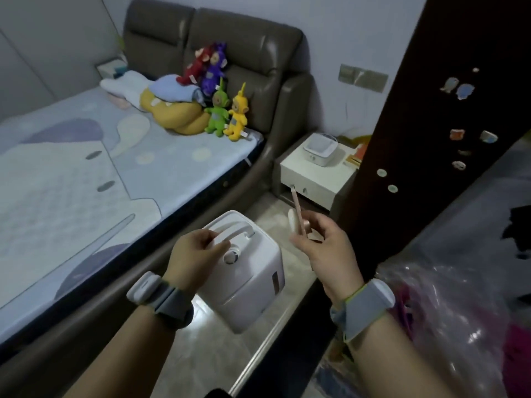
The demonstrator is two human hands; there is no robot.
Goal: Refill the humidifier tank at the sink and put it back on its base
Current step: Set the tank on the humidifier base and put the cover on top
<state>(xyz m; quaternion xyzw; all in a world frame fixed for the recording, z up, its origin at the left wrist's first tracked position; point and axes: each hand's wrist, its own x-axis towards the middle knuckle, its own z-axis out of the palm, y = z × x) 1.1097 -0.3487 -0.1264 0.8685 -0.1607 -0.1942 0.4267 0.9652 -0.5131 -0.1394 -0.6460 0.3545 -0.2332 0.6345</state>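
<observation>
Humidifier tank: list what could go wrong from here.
1. The left hand carries the humidifier tank by its thin handle alone; it could swing or slip.
2. The right hand holds a pink phone, so it cannot readily steady the tank.
3. The base sits beside the dark door; the tank might knock it.

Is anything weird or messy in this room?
Nothing looks spilled or broken. The left hand carries the white humidifier tank by its handle, tilted in the air, and the base waits bare on the nightstand. The right hand holds a pink phone.
</observation>
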